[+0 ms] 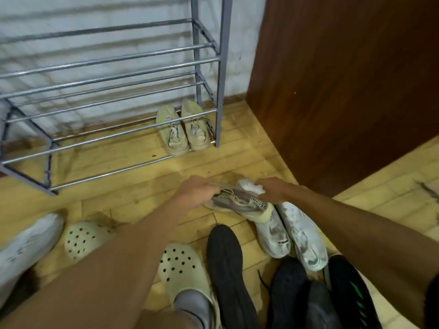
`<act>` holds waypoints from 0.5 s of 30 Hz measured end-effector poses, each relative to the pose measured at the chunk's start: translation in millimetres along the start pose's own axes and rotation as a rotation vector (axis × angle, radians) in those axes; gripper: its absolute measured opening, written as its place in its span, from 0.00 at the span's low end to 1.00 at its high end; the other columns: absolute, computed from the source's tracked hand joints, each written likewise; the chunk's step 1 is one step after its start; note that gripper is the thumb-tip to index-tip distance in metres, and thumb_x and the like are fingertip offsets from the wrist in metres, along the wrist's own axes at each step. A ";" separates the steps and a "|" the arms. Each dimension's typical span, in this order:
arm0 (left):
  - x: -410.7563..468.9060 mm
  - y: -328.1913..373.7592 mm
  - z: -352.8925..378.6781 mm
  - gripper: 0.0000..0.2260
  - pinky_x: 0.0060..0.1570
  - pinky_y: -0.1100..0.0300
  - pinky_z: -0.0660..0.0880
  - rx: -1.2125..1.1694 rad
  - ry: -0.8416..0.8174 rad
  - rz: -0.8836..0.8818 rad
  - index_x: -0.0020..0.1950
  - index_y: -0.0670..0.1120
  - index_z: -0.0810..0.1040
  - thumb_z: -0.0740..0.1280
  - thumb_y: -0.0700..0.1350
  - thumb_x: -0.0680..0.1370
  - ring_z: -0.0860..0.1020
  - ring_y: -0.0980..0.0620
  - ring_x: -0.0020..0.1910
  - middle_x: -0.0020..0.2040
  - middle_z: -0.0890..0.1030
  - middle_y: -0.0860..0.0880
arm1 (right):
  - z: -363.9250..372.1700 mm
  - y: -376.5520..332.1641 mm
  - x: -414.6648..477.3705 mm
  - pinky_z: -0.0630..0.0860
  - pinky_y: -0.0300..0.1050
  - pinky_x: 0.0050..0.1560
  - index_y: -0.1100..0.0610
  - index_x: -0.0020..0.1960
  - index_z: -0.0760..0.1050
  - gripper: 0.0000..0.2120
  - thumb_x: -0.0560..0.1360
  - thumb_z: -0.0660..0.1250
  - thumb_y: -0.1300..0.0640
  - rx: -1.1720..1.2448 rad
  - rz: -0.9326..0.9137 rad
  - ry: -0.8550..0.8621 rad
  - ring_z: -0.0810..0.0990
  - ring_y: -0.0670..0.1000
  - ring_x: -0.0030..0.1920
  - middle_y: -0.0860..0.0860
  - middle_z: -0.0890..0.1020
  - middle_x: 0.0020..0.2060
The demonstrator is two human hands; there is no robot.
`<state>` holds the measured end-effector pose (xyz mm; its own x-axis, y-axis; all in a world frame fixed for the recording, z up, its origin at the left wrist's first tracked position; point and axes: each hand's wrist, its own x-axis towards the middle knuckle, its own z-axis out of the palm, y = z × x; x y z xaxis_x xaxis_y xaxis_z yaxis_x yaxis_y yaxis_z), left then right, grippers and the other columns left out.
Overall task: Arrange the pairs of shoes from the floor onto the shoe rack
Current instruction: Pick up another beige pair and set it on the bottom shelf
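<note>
Both hands down low over the wooden floor (133,200), sharing one grey sneaker (240,203) with pale laces and printed lettering on its side. Left hand (197,193) at the toe end, fingers (209,189) curled and pinching the lace area; right hand (275,189) at the heel end, fingers wrapped over the white collar. Sneaker lying tilted on its side, whether raised off the boards or resting on them cannot tell.

Beyond the hands, a grey metal shoe rack (209,67) with bar shelves against the wall; one pair of yellowish sneakers (183,129) already on its bottom tier at the right end, toes pointing toward the wall.

Still on the floor: a pair of white sneakers (292,231) just beside the held one, three black shoes (228,262) nearer the camera, one with green marks. Cream perforated clogs (83,238), the nearer worn on a foot in a grey sock. Brown wooden door (344,79) to the right.
</note>
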<state>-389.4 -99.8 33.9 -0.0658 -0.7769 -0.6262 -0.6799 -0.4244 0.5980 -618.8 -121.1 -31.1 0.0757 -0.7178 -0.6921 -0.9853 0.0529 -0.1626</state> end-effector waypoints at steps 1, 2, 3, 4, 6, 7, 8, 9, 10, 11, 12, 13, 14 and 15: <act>-3.4 -3.2 4.7 0.10 0.41 0.56 0.74 0.075 -0.035 0.030 0.45 0.43 0.81 0.66 0.49 0.74 0.79 0.47 0.43 0.40 0.79 0.47 | 2.6 -0.4 2.0 0.67 0.48 0.67 0.56 0.77 0.57 0.29 0.79 0.61 0.50 0.003 0.010 0.009 0.67 0.57 0.72 0.56 0.65 0.75; -5.6 -6.3 8.4 0.10 0.42 0.56 0.74 0.152 -0.073 0.053 0.44 0.44 0.80 0.66 0.50 0.74 0.80 0.46 0.44 0.39 0.78 0.48 | 7.5 -0.5 4.3 0.68 0.49 0.68 0.56 0.77 0.58 0.29 0.79 0.62 0.50 0.006 0.024 0.014 0.68 0.58 0.71 0.56 0.66 0.74; -6.4 -10.8 11.7 0.10 0.43 0.55 0.74 0.217 -0.107 0.060 0.43 0.45 0.79 0.65 0.50 0.74 0.80 0.45 0.46 0.39 0.78 0.48 | 13.9 -1.2 6.7 0.69 0.50 0.67 0.55 0.77 0.58 0.29 0.79 0.62 0.49 0.008 0.037 0.018 0.69 0.58 0.71 0.57 0.67 0.74; -6.3 -16.0 14.9 0.10 0.44 0.55 0.75 0.266 -0.140 0.057 0.43 0.45 0.79 0.65 0.51 0.74 0.80 0.46 0.46 0.39 0.78 0.48 | 21.7 -1.4 10.2 0.70 0.51 0.65 0.54 0.76 0.58 0.29 0.78 0.62 0.49 0.027 0.049 0.025 0.70 0.60 0.69 0.58 0.69 0.72; -3.3 -29.6 22.6 0.10 0.42 0.57 0.73 0.313 -0.170 0.055 0.42 0.45 0.77 0.65 0.51 0.75 0.78 0.49 0.43 0.40 0.77 0.48 | 39.3 -2.2 18.2 0.74 0.51 0.58 0.55 0.73 0.61 0.27 0.76 0.63 0.50 0.080 0.063 0.046 0.74 0.62 0.63 0.62 0.73 0.66; -1.0 -36.1 26.2 0.09 0.41 0.58 0.70 0.331 -0.161 0.053 0.44 0.46 0.76 0.65 0.52 0.75 0.76 0.50 0.43 0.41 0.76 0.49 | 46.8 -3.0 21.8 0.75 0.52 0.55 0.56 0.71 0.62 0.26 0.76 0.64 0.51 0.094 0.075 0.063 0.76 0.63 0.60 0.63 0.74 0.63; 0.5 -42.0 29.6 0.10 0.42 0.59 0.69 0.352 -0.151 0.040 0.48 0.47 0.76 0.66 0.53 0.75 0.74 0.52 0.44 0.43 0.75 0.50 | 52.2 -3.9 25.3 0.74 0.52 0.54 0.56 0.70 0.63 0.24 0.76 0.63 0.53 0.099 0.089 0.083 0.75 0.64 0.59 0.63 0.74 0.61; 3.0 -47.5 32.3 0.13 0.44 0.60 0.69 0.374 -0.152 0.019 0.52 0.46 0.77 0.66 0.54 0.75 0.73 0.52 0.46 0.45 0.75 0.50 | 55.2 -4.9 28.5 0.74 0.53 0.55 0.57 0.69 0.63 0.23 0.76 0.63 0.54 0.101 0.105 0.099 0.75 0.64 0.60 0.63 0.73 0.61; 5.6 -50.7 34.1 0.15 0.45 0.59 0.69 0.397 -0.167 0.000 0.55 0.46 0.77 0.66 0.54 0.75 0.72 0.52 0.46 0.47 0.74 0.50 | 55.2 -6.7 30.6 0.73 0.52 0.56 0.58 0.69 0.64 0.23 0.76 0.63 0.55 0.103 0.123 0.108 0.74 0.64 0.60 0.63 0.72 0.61; 9.2 -53.8 35.6 0.16 0.46 0.59 0.70 0.411 -0.188 -0.017 0.55 0.45 0.78 0.65 0.54 0.75 0.73 0.51 0.47 0.48 0.74 0.49 | 54.3 -8.3 33.2 0.73 0.52 0.56 0.58 0.68 0.64 0.23 0.76 0.63 0.55 0.103 0.135 0.109 0.74 0.64 0.61 0.63 0.72 0.61; 11.6 -55.4 36.6 0.16 0.47 0.58 0.71 0.420 -0.205 -0.026 0.54 0.44 0.79 0.65 0.54 0.75 0.74 0.51 0.47 0.48 0.75 0.49 | 53.8 -8.6 36.6 0.73 0.51 0.55 0.59 0.68 0.64 0.23 0.76 0.63 0.55 0.107 0.144 0.104 0.74 0.63 0.61 0.63 0.73 0.61; 13.6 -56.5 37.4 0.17 0.47 0.57 0.72 0.426 -0.215 -0.030 0.55 0.43 0.79 0.64 0.54 0.75 0.75 0.50 0.47 0.49 0.76 0.48 | 53.5 -9.5 38.7 0.73 0.51 0.55 0.59 0.68 0.64 0.23 0.75 0.64 0.54 0.110 0.152 0.101 0.75 0.63 0.60 0.62 0.74 0.61; 14.1 -56.4 37.6 0.17 0.47 0.57 0.72 0.433 -0.222 -0.027 0.56 0.43 0.80 0.64 0.54 0.75 0.76 0.50 0.48 0.49 0.77 0.48 | 53.2 -11.1 40.3 0.74 0.52 0.56 0.59 0.68 0.63 0.25 0.75 0.64 0.53 0.110 0.169 0.094 0.75 0.63 0.61 0.62 0.74 0.62; 13.9 -55.9 37.8 0.18 0.47 0.57 0.72 0.434 -0.226 -0.019 0.57 0.43 0.80 0.64 0.54 0.76 0.75 0.50 0.48 0.49 0.76 0.47 | 52.8 -13.0 41.5 0.74 0.53 0.58 0.59 0.70 0.61 0.27 0.75 0.65 0.51 0.103 0.192 0.084 0.74 0.63 0.62 0.62 0.73 0.64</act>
<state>-379.9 -69.3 -27.2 -0.1750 -0.6299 -0.7567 -0.9211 -0.1667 0.3518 -594.7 -114.9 -94.9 -0.1290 -0.7425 -0.6573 -0.9592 0.2616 -0.1072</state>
